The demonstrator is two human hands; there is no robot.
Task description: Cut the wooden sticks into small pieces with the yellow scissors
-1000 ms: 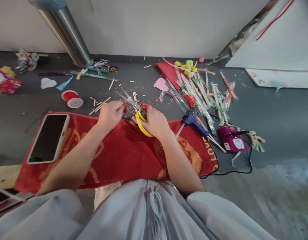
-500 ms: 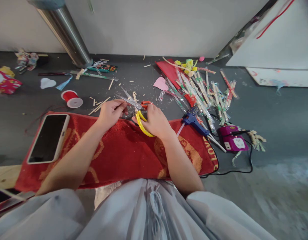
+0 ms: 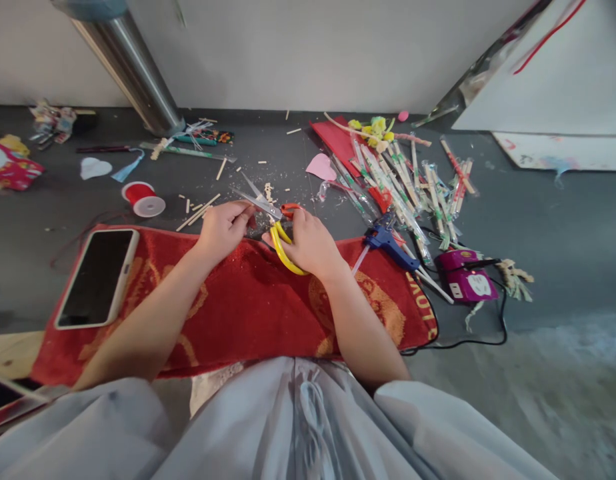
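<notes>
My right hand (image 3: 312, 245) grips the scissors (image 3: 284, 248) by their yellow and orange handles, the blades parted and pointing up and left. Just left of the blades, my left hand (image 3: 224, 230) is closed in a pinch. Whatever lies between its fingertips is too small to make out. Short cut stick pieces (image 3: 268, 192) and pale crumbs are scattered on the dark table around the blades. A few thin wooden sticks (image 3: 198, 213) lie beside my left hand. Both forearms pass over a red towel (image 3: 258, 313).
A phone (image 3: 98, 279) rests on the towel's left end, with a red ribbon spool (image 3: 143, 199) behind it. On the right are a blue glue gun (image 3: 391, 247), wrapped chopsticks (image 3: 393, 180) and a purple power box (image 3: 467, 277) with a black cable. A steel flask (image 3: 133, 73) stands at the back.
Almost nothing differs. My hands and the scissors keep nearly the same position, with the blades still parted.
</notes>
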